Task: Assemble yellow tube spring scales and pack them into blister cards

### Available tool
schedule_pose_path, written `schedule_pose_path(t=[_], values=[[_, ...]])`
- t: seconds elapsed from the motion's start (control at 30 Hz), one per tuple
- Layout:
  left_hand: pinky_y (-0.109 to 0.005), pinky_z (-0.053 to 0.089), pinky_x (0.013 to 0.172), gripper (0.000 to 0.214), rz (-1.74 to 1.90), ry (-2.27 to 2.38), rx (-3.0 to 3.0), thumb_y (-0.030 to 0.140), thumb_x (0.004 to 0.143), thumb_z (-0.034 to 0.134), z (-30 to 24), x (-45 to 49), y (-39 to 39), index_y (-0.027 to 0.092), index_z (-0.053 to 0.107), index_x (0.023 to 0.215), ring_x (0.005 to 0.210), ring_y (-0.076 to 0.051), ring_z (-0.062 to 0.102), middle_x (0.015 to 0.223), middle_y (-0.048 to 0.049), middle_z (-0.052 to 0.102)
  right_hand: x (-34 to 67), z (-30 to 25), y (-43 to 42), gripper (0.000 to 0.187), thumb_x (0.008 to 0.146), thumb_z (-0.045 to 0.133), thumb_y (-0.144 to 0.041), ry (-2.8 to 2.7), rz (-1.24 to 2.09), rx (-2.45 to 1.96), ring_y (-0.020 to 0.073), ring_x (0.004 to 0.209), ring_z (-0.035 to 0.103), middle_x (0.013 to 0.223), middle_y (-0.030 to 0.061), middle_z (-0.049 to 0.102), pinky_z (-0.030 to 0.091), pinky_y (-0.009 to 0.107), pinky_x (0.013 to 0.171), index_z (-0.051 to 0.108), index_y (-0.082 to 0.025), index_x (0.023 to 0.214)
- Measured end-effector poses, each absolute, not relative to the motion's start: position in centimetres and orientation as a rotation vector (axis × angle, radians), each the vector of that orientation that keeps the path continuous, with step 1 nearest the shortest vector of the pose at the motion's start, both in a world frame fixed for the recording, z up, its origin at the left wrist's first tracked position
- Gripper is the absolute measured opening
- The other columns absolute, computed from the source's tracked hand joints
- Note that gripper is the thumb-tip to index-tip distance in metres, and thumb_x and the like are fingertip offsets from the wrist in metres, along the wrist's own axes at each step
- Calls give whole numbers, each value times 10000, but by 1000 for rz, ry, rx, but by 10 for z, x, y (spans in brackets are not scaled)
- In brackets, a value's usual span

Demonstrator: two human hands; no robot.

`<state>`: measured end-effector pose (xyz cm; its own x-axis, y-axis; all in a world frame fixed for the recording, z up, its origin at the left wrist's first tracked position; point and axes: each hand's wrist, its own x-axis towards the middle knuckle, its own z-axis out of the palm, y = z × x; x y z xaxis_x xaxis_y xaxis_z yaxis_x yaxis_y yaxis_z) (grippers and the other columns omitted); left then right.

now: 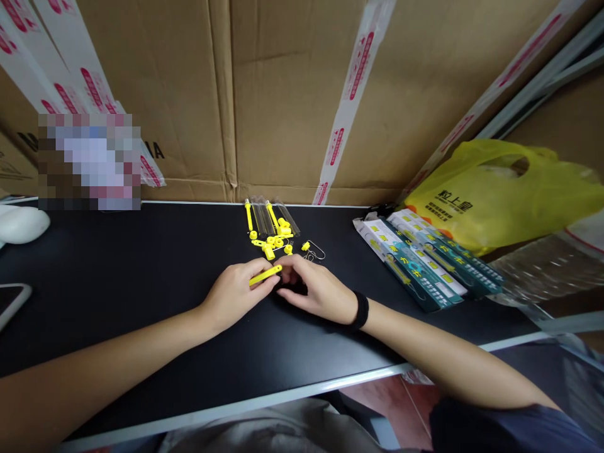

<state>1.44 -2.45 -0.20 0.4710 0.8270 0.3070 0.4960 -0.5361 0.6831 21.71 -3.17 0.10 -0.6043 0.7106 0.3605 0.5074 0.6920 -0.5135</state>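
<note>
My left hand (236, 294) is closed on a thin yellow plastic stick (265, 275), which lies across its fingertips. My right hand (315, 290), with a black band at the wrist, has its fingers curled and pinched at the stick's right end. Both hands rest on the black table (141, 270). Just beyond them lies a small heap of yellow plastic parts (275, 240) with clear tubes (264, 217) and a thin wire loop (315, 251).
Several teal and white product packets (419, 258) are fanned out at the right. Behind them sits a yellow plastic bag (504, 192). Taped cardboard boxes (283, 94) wall off the back. A white object (21, 223) and a phone's corner (12, 302) lie at the left.
</note>
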Motion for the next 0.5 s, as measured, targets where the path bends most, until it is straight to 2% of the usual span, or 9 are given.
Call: schedule_pose_path(t=[0.2, 0.33, 0.5], values=[[-208, 373, 608, 207, 851, 1040, 2212, 314, 910, 536, 1, 14, -25, 162, 622, 799, 632, -101, 549, 701, 26, 619, 215, 3, -30, 49, 887, 557, -233, -2220, 822, -943, 108, 654, 519, 796, -1, 576, 449, 235, 621, 542, -191, 907], [-212, 383, 636, 206, 804, 970, 2242, 340, 920, 528, 1, 13, -27, 178, 614, 827, 667, -107, 568, 750, 24, 637, 212, 3, -31, 168, 890, 575, -293, -2190, 937, -947, 101, 626, 487, 703, -22, 539, 418, 232, 611, 511, -184, 780], [-237, 376, 636, 229, 754, 1016, 2303, 317, 977, 383, 2, 12, -30, 185, 561, 918, 679, -127, 579, 766, 10, 625, 215, 1, -26, 217, 886, 598, -350, -1916, 1234, -908, 99, 635, 543, 711, -14, 575, 455, 236, 612, 478, -185, 811]])
